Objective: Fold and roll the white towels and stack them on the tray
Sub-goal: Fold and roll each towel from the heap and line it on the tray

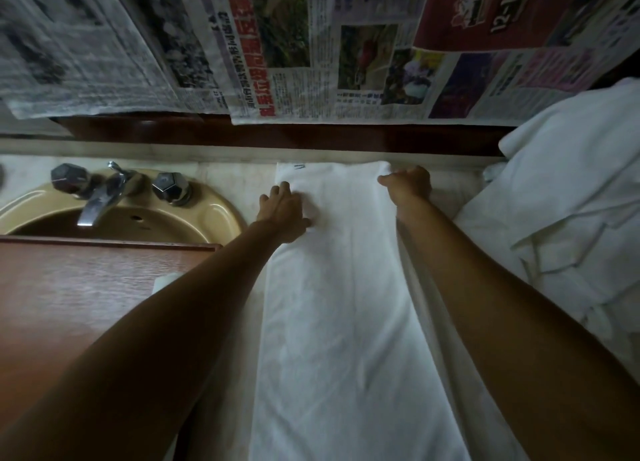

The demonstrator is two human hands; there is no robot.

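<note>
A long white towel [339, 304], folded into a narrow strip, lies flat on the counter and runs from the near edge to the back wall. My left hand [284, 211] rests flat on its far left part with the fingers spread. My right hand [408, 183] pinches the towel's far right corner, fingers curled round the edge. A heap of loose white towels [568, 197] is piled at the right. A brown wooden tray [69, 287] sits at the left, partly over the sink.
A beige sink [207, 218] with a chrome tap [97, 201] and two faceted knobs is at the left rear. Newspaper sheets [311, 52] cover the wall behind the counter. A dark wooden ledge [277, 138] runs below them.
</note>
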